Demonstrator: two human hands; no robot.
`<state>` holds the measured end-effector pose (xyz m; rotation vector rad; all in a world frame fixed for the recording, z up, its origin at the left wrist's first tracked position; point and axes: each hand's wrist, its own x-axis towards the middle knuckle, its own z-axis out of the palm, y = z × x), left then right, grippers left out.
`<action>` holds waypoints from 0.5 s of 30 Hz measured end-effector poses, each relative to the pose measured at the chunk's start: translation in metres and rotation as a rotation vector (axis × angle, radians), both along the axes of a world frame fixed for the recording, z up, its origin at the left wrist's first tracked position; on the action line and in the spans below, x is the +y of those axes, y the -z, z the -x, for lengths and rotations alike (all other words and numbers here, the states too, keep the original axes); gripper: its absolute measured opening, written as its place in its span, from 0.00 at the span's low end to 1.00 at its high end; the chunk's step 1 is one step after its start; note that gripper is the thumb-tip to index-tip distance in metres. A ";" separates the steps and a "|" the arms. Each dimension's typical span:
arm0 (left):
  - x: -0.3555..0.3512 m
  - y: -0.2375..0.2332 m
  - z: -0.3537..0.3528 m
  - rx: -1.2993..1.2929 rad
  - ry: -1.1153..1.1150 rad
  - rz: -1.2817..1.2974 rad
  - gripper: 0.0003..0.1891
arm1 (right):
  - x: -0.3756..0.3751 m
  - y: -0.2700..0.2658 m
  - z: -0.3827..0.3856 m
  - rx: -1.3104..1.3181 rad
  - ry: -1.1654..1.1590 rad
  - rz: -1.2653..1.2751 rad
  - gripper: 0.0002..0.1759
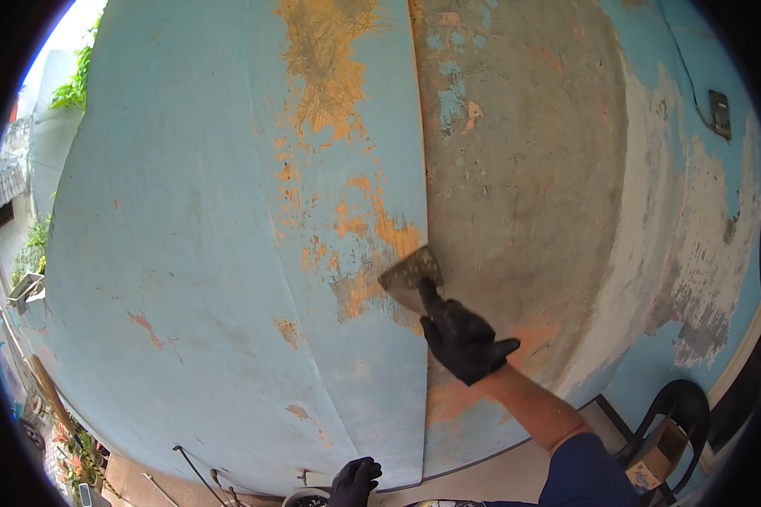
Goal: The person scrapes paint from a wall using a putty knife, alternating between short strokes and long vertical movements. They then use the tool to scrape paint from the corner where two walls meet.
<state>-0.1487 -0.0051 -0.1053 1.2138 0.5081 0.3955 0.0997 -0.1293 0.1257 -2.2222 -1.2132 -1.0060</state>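
Right now, just right of the frame's centre, the right hand [461,338], in a black glove, is clamped on the handle of a scraper [410,275]. Its flat blade lies against the blue wall [186,211] at the corner edge, among orange patches. At bottom centre the gloved left hand [355,482] hangs low, fingers curled; whether it grips anything cannot be told. A black chair [676,414] stands at lower right.
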 end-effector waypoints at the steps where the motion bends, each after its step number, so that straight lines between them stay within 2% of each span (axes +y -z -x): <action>1: 0.001 -0.002 -0.004 0.001 0.006 -0.001 0.20 | 0.002 0.022 -0.001 0.001 0.006 -0.001 0.38; 3: -0.001 -0.005 -0.011 0.042 0.044 0.031 0.20 | 0.006 0.050 -0.004 0.040 -0.059 -0.126 0.39; 6: -0.004 -0.006 -0.017 0.032 0.112 0.073 0.20 | 0.015 0.054 0.000 0.056 -0.039 -0.181 0.37; 9: -0.007 -0.002 -0.016 0.043 0.146 0.075 0.19 | 0.021 0.041 -0.008 0.048 -0.119 -0.297 0.38; 12: -0.005 0.001 -0.013 0.055 0.160 0.087 0.18 | 0.023 0.033 -0.009 0.132 -0.133 -0.315 0.38; 15: 0.001 0.007 -0.009 0.064 0.137 0.113 0.18 | 0.024 0.026 -0.009 0.094 -0.065 -0.267 0.38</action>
